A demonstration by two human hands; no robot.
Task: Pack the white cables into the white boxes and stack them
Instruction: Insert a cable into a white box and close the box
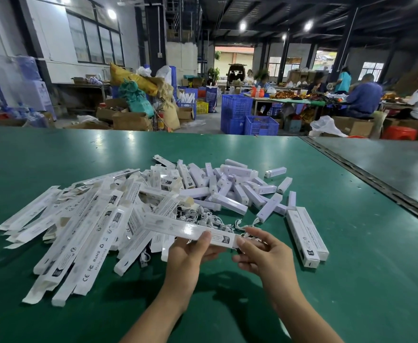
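Most of the view is a wide green table (351, 293), with blue crates (248, 117) on the floor well beyond its far edge. Dozens of flat white boxes (79, 231) sprawl in a loose heap on the left, overlapping one another. Just beside them, a smaller heap of short white bars (227, 189) covers the middle. Two closed boxes (306, 238) lie side by side on the right, touching. Between the heaps sits a tangle of white cables (208, 216), hemmed in and partly hidden by the held box (190, 230) raised across its near side. The left hand (190, 251) grips this box near its middle, thumb on top; the right hand (262, 253) pinches its right end
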